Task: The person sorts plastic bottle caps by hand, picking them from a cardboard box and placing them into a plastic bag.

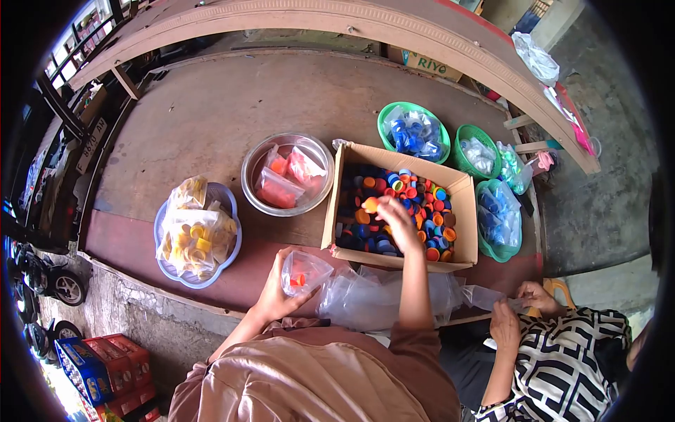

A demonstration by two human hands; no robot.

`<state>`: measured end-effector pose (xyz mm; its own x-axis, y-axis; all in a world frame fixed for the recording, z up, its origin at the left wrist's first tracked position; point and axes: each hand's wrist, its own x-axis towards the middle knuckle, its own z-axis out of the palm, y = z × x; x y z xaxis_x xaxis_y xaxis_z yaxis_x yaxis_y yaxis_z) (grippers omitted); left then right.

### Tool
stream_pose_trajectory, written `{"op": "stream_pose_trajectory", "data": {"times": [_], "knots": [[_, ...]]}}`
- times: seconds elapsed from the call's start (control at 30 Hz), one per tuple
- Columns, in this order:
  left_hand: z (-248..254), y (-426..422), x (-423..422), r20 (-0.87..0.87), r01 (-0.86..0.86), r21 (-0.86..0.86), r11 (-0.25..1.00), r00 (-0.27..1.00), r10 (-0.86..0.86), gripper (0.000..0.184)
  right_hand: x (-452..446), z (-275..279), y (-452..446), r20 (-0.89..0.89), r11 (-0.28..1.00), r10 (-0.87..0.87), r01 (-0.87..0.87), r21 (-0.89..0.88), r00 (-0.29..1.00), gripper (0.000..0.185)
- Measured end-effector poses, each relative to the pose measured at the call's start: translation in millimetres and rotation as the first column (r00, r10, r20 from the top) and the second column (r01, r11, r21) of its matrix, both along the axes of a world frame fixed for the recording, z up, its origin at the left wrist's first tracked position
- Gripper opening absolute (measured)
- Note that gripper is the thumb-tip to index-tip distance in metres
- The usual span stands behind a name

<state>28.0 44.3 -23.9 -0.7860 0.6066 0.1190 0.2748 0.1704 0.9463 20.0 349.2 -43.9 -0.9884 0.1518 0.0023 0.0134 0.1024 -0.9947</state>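
My left hand [273, 295] is wrapped round a clear plastic bag [313, 273], its mouth open upward, with a few orange-red bottle caps [299, 279] at the bottom. Over the cardboard box [404, 156] my right hand [398, 221] reaches in, fingers closed at a yellow-orange bottle cap [370, 205]. Loose bottle caps [437, 219] in red, blue, orange and green fill much of that box. Between me and the box lies a pile of clear plastic bags [376, 299], partly under my right forearm.
A metal bowl [247, 184] holds bags of red caps; left of it stands a lavender basin [234, 246] with bagged yellow caps. Green baskets [446, 151] with bagged caps line the right. A co-worker's hands [505, 323] handle a clear bag. A wooden rail [281, 17] borders the far side.
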Motion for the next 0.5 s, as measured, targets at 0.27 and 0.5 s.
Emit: {"op": "stream_pose_trajectory", "data": {"times": [0.27, 0.5], "knots": [[-6.0, 6.6, -0.5, 0.029, 0.05, 0.058, 0.997, 0.998, -0.051, 0.074, 37.0, 45.3, -111.4, -0.159, 0.754, 0.493, -0.328, 0.57, 0.855, 0.02], [-3.1, 0.3, 0.8, 0.056, 0.01, -0.034, 0.999, 0.998, -0.008, 0.074, -7.2, 24.3, 12.2, 0.055, 0.869, -0.028, -0.004, 0.495, 0.998, 0.016]]}}
